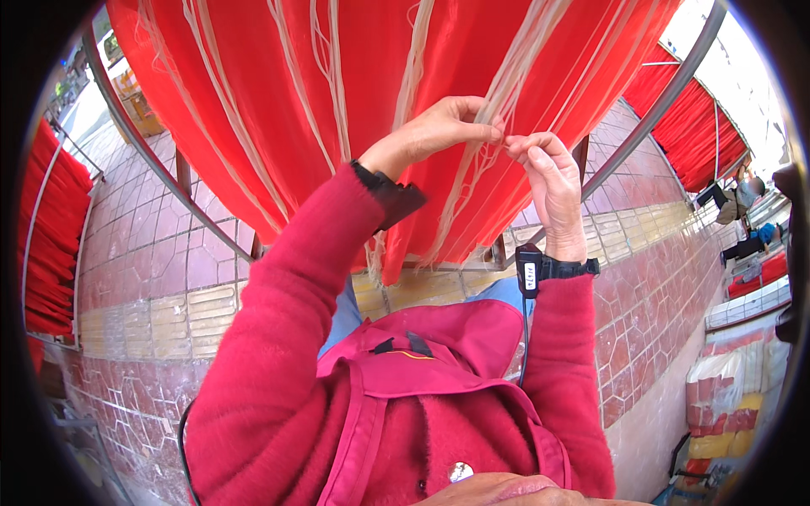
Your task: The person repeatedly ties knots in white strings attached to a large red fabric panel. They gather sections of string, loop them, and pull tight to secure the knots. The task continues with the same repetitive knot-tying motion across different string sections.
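Observation:
Red cloth (373,57) hangs in folds before me on a metal frame, with bundles of pale, loose threads (468,171) running down over it. My left hand (449,126) has its thumb and fingers closed around one thick thread bundle, at the right part of the cloth. Close beside its fingertips, my right hand (544,161) pinches fine strands pulled out from that bundle. Both wrists wear black straps with small devices. Other thread bundles hang untouched to the left.
Curved metal tubes (658,114) flank the cloth. Tiled paving (209,253) lies below. More red cloth hangs on racks at the far left (57,234) and upper right (696,126). People (747,196) are at the right, above stacked wrapped bundles (721,392). Cardboard boxes (139,111) stand upper left.

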Tool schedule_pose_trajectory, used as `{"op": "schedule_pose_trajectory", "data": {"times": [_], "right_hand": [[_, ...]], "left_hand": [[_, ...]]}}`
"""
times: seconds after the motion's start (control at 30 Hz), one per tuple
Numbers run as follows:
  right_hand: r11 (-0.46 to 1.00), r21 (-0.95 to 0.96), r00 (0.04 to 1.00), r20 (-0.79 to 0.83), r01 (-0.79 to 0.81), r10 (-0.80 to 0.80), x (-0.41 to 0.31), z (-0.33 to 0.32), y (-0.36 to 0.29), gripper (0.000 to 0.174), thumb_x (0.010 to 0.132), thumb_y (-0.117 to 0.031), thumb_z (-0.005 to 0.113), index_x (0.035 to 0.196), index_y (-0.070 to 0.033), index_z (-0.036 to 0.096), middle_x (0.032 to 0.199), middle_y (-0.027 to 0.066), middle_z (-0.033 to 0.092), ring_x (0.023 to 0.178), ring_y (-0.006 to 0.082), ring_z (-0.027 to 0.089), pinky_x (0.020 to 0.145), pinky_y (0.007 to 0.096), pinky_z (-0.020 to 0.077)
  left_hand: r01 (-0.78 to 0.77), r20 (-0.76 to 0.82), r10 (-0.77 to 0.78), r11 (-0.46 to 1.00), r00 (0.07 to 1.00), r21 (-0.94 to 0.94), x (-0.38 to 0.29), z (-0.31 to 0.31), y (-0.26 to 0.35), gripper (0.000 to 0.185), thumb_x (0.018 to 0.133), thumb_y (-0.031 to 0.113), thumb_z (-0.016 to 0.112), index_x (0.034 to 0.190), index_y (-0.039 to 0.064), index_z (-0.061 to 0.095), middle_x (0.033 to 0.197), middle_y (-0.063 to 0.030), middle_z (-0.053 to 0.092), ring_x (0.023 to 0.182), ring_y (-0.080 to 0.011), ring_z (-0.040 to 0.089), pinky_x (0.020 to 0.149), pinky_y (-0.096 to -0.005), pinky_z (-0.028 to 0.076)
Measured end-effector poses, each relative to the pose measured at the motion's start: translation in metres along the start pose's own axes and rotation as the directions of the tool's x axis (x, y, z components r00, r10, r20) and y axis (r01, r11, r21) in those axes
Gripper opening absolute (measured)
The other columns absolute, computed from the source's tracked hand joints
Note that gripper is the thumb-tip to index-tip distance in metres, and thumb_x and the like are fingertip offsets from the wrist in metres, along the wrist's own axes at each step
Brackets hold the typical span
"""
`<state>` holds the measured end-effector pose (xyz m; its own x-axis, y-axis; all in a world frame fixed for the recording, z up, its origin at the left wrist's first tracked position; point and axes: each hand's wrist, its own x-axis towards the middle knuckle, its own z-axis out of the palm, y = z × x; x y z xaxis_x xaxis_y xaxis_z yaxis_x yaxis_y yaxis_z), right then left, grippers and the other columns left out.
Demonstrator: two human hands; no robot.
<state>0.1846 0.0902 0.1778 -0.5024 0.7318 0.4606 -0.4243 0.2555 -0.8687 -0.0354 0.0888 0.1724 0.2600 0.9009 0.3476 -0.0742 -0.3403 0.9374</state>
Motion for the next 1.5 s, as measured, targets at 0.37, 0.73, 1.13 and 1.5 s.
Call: {"op": "schedule_pose_trajectory", "data": {"times": [0.37, 0.73, 1.13, 1.5], "right_hand": [[0.991, 0.05, 0.99, 0.078, -0.123, 0.119, -0.011, 0.011, 0.016, 0.016, 0.1, -0.013, 0.054, 0.107, -0.001, 0.061, 0.093, 0.008, 0.069, 0.096, 0.0177, 0.067, 0.096, 0.0344, 0.0499], [0.961, 0.185, 0.979, 0.038, -0.204, 0.201, -0.043, 0.002, 0.031, 0.018, 0.101, -0.011, 0.051, 0.109, 0.001, 0.061, 0.08, 0.0061, 0.063, 0.069, 0.014, 0.061, 0.084, 0.0343, 0.0554], [0.901, -0.172, 0.909, 0.062, -0.398, 0.413, -0.066, -0.007, 0.092, 0.021, 0.097, -0.017, 0.059, 0.109, -0.001, 0.064, 0.108, 0.0093, 0.068, 0.105, 0.0161, 0.062, 0.101, 0.0316, 0.0442], [0.698, -0.248, 0.716, 0.024, -0.671, 0.697, -0.105, -0.052, 0.149, 0.029, 0.102, -0.03, 0.053, 0.11, -0.005, 0.067, 0.087, 0.0004, 0.065, 0.087, 0.0084, 0.061, 0.082, 0.0258, 0.049]], "left_hand": [[0.022, -0.019, -0.021, 0.999, 1.0, 0.049, -0.025, 0.004, -0.013, 0.054, 0.086, 0.036, 0.077, 0.127, 0.005, 0.06, 0.112, -0.0122, 0.069, 0.108, -0.0217, 0.065, 0.101, -0.038, 0.048], [0.064, -0.132, -0.069, 0.997, 0.989, -0.037, -0.045, -0.012, -0.043, 0.031, 0.088, 0.029, 0.076, 0.108, 0.007, 0.071, 0.095, -0.0053, 0.072, 0.094, -0.0152, 0.068, 0.092, -0.0324, 0.051], [0.117, -0.127, -0.107, 0.991, 0.986, 0.067, -0.055, -0.008, -0.058, 0.038, 0.085, 0.031, 0.079, 0.112, 0.006, 0.069, 0.103, -0.0069, 0.071, 0.1, -0.0166, 0.067, 0.097, -0.0348, 0.05], [0.07, -0.153, -0.06, 0.996, 0.986, 0.06, -0.062, -0.017, -0.076, 0.041, 0.087, 0.029, 0.077, 0.119, 0.006, 0.066, 0.103, -0.005, 0.071, 0.096, -0.0142, 0.068, 0.091, -0.0308, 0.052]]}}
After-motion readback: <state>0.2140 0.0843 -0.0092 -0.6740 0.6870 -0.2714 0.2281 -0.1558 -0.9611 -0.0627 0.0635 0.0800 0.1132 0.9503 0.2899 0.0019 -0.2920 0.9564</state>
